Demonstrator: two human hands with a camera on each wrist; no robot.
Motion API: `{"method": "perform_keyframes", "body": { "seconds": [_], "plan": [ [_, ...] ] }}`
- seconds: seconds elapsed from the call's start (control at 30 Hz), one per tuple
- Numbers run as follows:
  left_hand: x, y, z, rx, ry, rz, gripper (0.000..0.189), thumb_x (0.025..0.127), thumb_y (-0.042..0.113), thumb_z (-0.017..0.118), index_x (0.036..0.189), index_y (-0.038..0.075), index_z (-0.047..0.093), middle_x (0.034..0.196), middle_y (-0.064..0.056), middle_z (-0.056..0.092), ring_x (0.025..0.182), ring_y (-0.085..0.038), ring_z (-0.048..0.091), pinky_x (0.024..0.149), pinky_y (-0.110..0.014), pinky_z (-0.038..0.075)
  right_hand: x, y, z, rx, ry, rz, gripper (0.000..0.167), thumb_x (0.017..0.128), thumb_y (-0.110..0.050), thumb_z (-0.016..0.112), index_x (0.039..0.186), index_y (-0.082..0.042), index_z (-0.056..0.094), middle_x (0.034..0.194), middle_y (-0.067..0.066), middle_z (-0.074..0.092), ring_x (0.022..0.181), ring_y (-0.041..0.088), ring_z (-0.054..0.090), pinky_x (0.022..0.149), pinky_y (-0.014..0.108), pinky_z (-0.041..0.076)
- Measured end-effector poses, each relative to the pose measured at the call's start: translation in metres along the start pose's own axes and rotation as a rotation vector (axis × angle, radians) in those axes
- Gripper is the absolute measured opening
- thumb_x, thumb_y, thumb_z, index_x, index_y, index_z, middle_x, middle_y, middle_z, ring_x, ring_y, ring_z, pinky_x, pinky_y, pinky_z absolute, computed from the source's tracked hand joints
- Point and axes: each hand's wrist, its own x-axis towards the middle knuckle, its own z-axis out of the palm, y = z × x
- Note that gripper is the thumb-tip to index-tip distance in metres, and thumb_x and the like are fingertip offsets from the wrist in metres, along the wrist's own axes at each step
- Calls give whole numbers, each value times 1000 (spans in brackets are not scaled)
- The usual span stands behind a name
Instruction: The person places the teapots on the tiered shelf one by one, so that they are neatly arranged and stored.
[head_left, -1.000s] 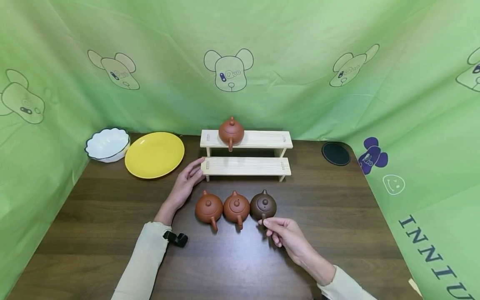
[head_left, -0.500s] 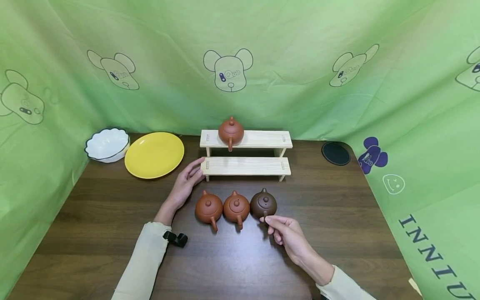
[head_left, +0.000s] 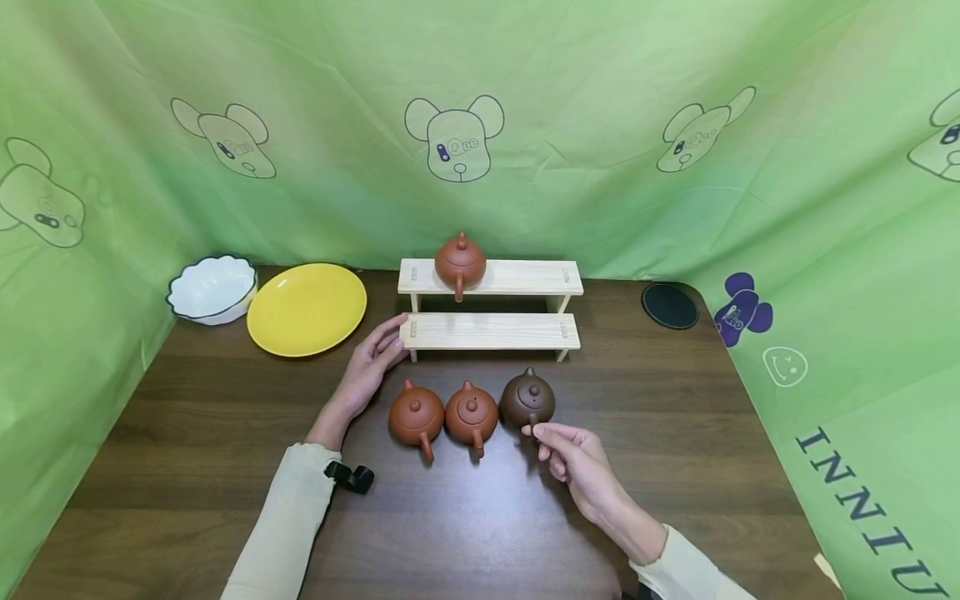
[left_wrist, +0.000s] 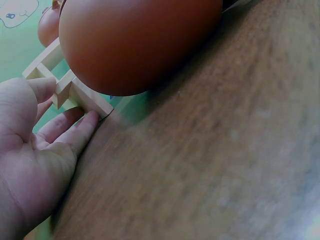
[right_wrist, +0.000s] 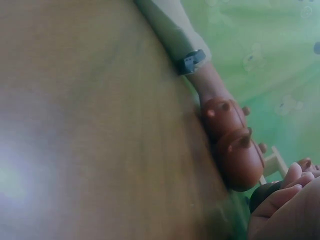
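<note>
My left hand (head_left: 365, 371) holds the left end of the lower tier of a two-step wooden stand (head_left: 491, 332), its thumb and fingers at the board and leg. My right hand (head_left: 581, 462) pinches the handle of a dark brown teapot (head_left: 527, 398) between thumb and fingertips. That pot has its spout away from me, close over the table. To its left are two reddish-brown teapots, a middle one (head_left: 472, 414) and a left one (head_left: 416, 415). Another reddish-brown teapot (head_left: 460, 262) sits on the upper tier. In the right wrist view, my fingers hide most of the dark teapot.
A yellow plate (head_left: 307, 310) and a white scalloped bowl (head_left: 212, 290) stand at the back left of the wooden table (head_left: 420, 542). Back right lies a black round coaster (head_left: 670, 306). Green printed cloth (head_left: 570, 200) encloses the back and sides.
The dark teapot has moved a little away from me, toward the stand, with my right hand on its handle. My left hand stays at the stand.
</note>
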Motion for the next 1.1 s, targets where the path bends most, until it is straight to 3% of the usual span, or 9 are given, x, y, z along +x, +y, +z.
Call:
{"method": "perform_keyframes", "body": {
  "seconds": [0.43,0.73,1.1],
  "plan": [
    [-1,2,1,-2,2,2,52,118,7,52,169,2,42,174,-18,41,149,-20,49,115,-22,55,5,-18,3,62,23,-118,25,105,-2,67,95,-13,86,73,-6,68,52,-2,40,49,12,25],
    [-1,1,1,-2,1,8,52,118,8,53,169,1,43,175,-16,40,155,-30,44,115,-23,54,12,-37,4,76,33,-159,30,106,-2,64,92,-15,87,69,-7,66,52,-1,40,49,13,26],
    [-1,0,0,3,0,12,53,118,7,53,169,1,42,176,-17,38,157,-35,41,115,-21,54,24,-54,12,136,32,-191,34,108,-3,61,91,-17,87,65,-8,63,48,-3,39,44,12,26]
  ]
}}
